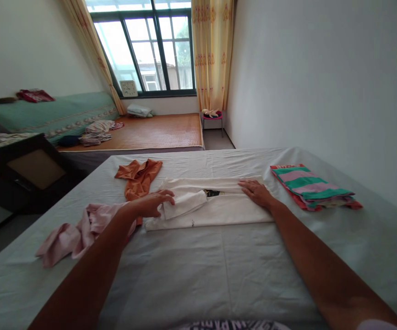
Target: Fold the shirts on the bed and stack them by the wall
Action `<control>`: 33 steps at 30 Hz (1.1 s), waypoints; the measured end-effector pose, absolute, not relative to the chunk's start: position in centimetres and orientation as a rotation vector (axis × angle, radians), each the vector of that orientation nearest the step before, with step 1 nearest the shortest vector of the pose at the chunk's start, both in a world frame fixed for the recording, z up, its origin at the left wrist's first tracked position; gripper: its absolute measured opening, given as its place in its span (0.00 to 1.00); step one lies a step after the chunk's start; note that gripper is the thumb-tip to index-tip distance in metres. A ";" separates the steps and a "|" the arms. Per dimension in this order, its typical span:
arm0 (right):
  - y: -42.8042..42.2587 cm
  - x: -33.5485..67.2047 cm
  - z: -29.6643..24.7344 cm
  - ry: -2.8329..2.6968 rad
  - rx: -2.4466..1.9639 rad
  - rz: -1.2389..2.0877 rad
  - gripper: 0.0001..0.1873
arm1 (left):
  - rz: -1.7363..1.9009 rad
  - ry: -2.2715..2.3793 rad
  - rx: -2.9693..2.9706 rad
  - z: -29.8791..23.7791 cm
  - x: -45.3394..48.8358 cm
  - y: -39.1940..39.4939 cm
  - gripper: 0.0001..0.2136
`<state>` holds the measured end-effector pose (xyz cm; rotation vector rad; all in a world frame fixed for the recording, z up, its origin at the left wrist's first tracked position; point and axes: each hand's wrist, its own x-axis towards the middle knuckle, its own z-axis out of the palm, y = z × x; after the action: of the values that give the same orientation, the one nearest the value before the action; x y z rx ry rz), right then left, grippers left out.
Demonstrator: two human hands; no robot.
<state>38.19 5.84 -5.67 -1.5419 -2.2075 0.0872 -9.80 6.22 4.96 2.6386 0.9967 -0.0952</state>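
A white garment (219, 208) lies folded into a long strip across the middle of the bed (219, 270). My left hand (152, 204) is at its left end, fingers curled round a folded-in sleeve. My right hand (256, 191) lies flat on the strip's right part, fingers stretched out and pressing the cloth down. A dark print shows through a gap in the fold between my hands.
An orange garment (138, 178) lies crumpled behind the left hand and a pink one (76, 231) to its left. A folded stack topped with green and pink stripes (310, 185) sits at the right. A dark cabinet (23, 172) stands left of the bed; a wall runs along the right.
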 end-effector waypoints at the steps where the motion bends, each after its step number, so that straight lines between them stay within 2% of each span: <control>1: 5.8 38.2 -5.7 -2.208 -1.543 0.081 0.21 | -0.067 0.981 2.643 4.7 -9.9 5.5 0.26; 3: 5.9 38.2 -5.8 -2.203 -1.551 0.067 0.21 | 0.000 0.958 2.654 3.9 -10.0 4.6 0.23; 8: 5.9 38.1 -5.9 -2.188 -1.572 0.047 0.21 | 0.335 0.889 2.643 2.8 -9.5 5.0 0.09; 12: 5.7 38.1 -5.8 -2.188 -1.588 0.061 0.21 | 0.594 0.774 2.434 4.4 -9.5 5.5 0.12; 16: 5.6 38.2 -5.7 -2.185 -1.590 0.091 0.21 | 0.297 0.705 2.280 5.6 -10.0 4.5 0.13; 19: 5.6 38.1 -5.5 -2.185 -1.598 0.101 0.21 | 0.224 0.873 2.218 5.0 -9.8 4.5 0.14; 25: 5.5 37.9 -5.3 -2.164 -1.630 0.105 0.21 | 0.724 1.381 2.014 1.7 -8.4 8.4 0.15; 29: 5.6 38.0 -5.5 -2.174 -1.614 0.120 0.21 | 0.794 1.683 1.989 -0.5 -7.6 10.0 0.11; 33: 5.7 38.2 -5.6 -2.180 -1.597 0.108 0.21 | 0.896 1.638 1.872 -0.9 -7.5 9.0 0.22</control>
<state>38.23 5.75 -5.64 -1.5967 -2.1799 0.1077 -7.45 8.99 -0.91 1.8715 1.6377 0.8962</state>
